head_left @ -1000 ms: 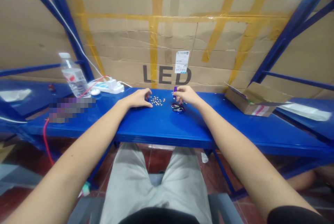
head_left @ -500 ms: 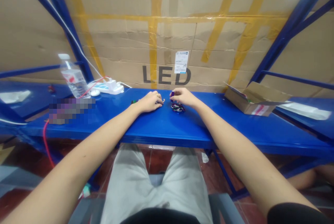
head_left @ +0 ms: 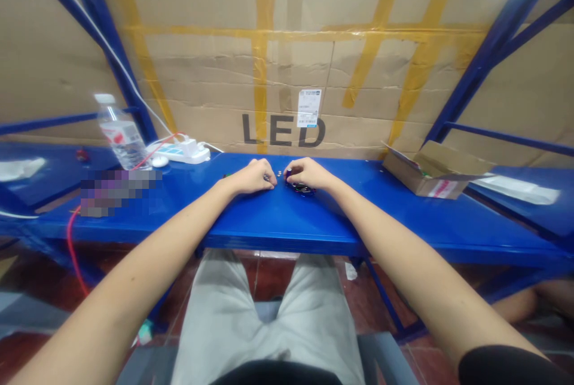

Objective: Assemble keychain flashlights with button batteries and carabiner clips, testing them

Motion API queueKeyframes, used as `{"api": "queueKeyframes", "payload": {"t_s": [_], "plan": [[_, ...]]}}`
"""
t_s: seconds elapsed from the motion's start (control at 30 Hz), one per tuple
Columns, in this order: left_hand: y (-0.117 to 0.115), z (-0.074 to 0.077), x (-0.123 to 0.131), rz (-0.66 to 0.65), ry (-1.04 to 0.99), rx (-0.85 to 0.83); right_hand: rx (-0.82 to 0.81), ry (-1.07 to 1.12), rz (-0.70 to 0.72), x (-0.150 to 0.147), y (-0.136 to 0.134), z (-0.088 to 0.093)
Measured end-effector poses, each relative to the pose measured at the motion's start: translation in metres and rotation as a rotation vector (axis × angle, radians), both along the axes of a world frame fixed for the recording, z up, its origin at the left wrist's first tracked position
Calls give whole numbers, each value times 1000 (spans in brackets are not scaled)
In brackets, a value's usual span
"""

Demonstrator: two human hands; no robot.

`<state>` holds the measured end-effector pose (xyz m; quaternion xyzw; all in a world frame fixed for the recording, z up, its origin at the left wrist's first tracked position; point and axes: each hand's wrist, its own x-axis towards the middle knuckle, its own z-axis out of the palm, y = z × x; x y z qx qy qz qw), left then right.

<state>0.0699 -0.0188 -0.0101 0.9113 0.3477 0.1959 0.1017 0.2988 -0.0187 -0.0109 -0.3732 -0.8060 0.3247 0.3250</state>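
Both my hands rest close together at the middle of the blue table (head_left: 278, 217). My left hand (head_left: 253, 176) lies curled over a scatter of small silver button-like pieces (head_left: 278, 174), its fingertips pinched on something I cannot make out. My right hand (head_left: 308, 173) is closed, fingers bent down over a small bundle of dark cords (head_left: 301, 189); the little purple item it held a moment ago is hidden under the fingers. The two hands nearly touch.
A water bottle (head_left: 120, 134) and a white power strip (head_left: 182, 150) with a red cable stand at the back left. An open cardboard box (head_left: 433, 170) sits at the back right. A big cardboard sheet marked LED (head_left: 282, 131) closes the back.
My left hand slid right over the silver pieces and covers most of them. My right hand dropped onto the cord bundle, and the purple item is no longer visible.
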Motion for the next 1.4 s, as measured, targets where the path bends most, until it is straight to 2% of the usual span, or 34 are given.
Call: {"api": "queueKeyframes", "payload": {"t_s": [0.1,0.23,0.4,0.5,0.67,0.87,1.1,1.4], "plan": [[-2,0,-2,-28,25,3,-4,-6,-12,0,-1,1],[-4,0,-1,33,21,61,12,-28,-21,0,-2,1],[-11,4,6,115,-294,151,51,-109,-20,-1,-6,1],[-18,5,11,120,-385,166,129,-148,-20,-4,-7,0],[-23,3,17,39,-365,182,312,-150,-78,-8,-2,-4],[-24,1,19,-6,-355,306,249,-1,-69,-7,5,-7],[-15,-7,21,-148,-431,502,412,21,-42,-3,9,-6],[-18,-3,19,-39,-386,533,376,136,-41,1,11,-7]]}}
